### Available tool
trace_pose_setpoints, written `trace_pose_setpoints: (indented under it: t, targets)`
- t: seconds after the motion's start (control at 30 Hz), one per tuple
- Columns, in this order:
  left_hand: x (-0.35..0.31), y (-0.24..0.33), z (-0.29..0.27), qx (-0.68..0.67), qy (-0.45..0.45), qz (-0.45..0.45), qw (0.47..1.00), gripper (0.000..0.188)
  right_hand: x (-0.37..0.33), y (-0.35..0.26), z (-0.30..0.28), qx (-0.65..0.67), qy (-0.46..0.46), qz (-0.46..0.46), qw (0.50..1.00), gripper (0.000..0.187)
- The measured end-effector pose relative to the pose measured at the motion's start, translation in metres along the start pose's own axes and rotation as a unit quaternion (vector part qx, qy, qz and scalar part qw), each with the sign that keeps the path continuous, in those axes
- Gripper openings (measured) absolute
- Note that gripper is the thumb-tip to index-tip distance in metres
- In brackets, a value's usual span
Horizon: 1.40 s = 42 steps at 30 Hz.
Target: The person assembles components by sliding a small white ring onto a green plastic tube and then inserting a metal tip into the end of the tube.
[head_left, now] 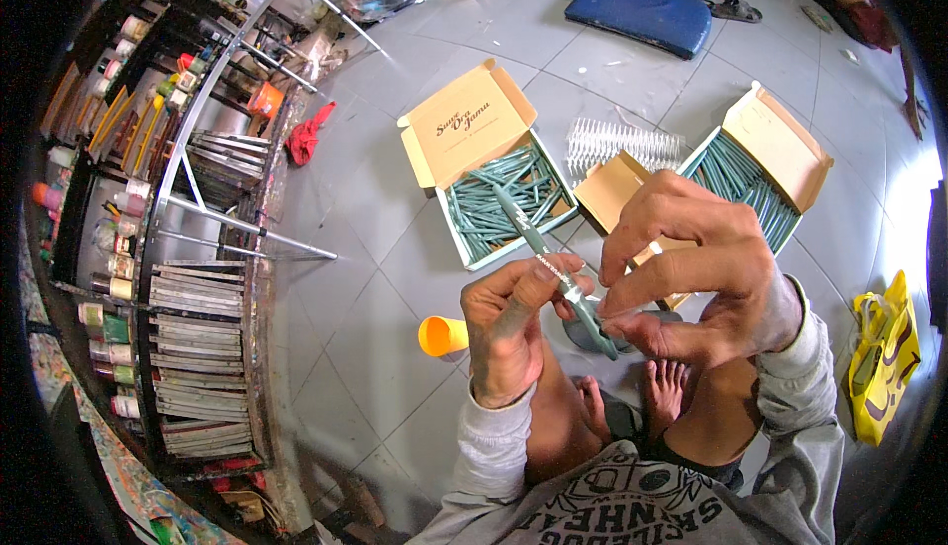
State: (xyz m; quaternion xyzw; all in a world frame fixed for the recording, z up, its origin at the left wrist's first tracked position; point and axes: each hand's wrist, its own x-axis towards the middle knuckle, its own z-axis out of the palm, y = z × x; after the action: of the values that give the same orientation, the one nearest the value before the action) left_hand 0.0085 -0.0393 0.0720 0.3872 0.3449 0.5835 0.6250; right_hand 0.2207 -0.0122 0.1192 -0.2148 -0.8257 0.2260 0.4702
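Note:
A dark green pen (533, 233) with white print slants across the space in front of me. My left hand (511, 320) pinches it around the middle between thumb and fingers. At its lower end, the curled thumb and fingers of my right hand (703, 271) close on the pen; the exact contact is partly hidden. Beyond my left hand, an open cardboard box (470, 118) holds many loose green pens (499, 199). Farther right is a second open box (785, 145), also full of green pens (741, 186). Between them lies a smaller brown cardboard box (604, 190), partly covered by my right hand.
A clear ridged plastic piece (617, 142) lies between the boxes. An orange-yellow cup (441, 336) rests on the tiled floor near my left hand. Shelves with jars and stacked frames (200, 357) line the left. A blue cushion (640, 14) lies ahead; a yellow bag (882, 362) lies right.

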Motion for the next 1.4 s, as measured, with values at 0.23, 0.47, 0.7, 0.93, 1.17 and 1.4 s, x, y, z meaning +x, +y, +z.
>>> trace_pose_setpoints:
  t: [0.23, 0.47, 0.7, 0.93, 1.17, 1.4]
  targets:
    - [0.0013, -0.0025, -0.0019, -0.003, 0.007, -0.026, 1.0, 0.029, -0.0051, 0.0002, -0.0007, 0.026, -0.008, -0.005, 1.0, 0.016]
    - [0.0019, -0.0036, -0.0006, 0.005, 0.023, -0.019, 1.0, 0.028, -0.0058, 0.0002, -0.0022, 0.034, -0.017, -0.01, 0.999, 0.018]
    - [0.0039, -0.0067, 0.0005, 0.0, 0.028, 0.005, 1.0, 0.027, -0.007, 0.0025, -0.0054, 0.05, -0.026, -0.016, 0.998, 0.018]
    - [0.0046, -0.0046, 0.0019, 0.015, 0.048, 0.016, 0.999, 0.026, -0.0076, 0.0033, -0.0035, 0.069, -0.029, -0.016, 0.997, 0.021]
    - [0.0051, -0.0039, 0.0016, 0.018, 0.056, 0.006, 0.998, 0.026, -0.0083, 0.0035, -0.0006, 0.082, -0.021, -0.016, 0.996, 0.021]
    - [0.0053, -0.003, -0.0014, 0.012, 0.059, -0.008, 0.998, 0.027, -0.0092, 0.0045, -0.0024, 0.095, -0.039, -0.017, 0.995, 0.02]
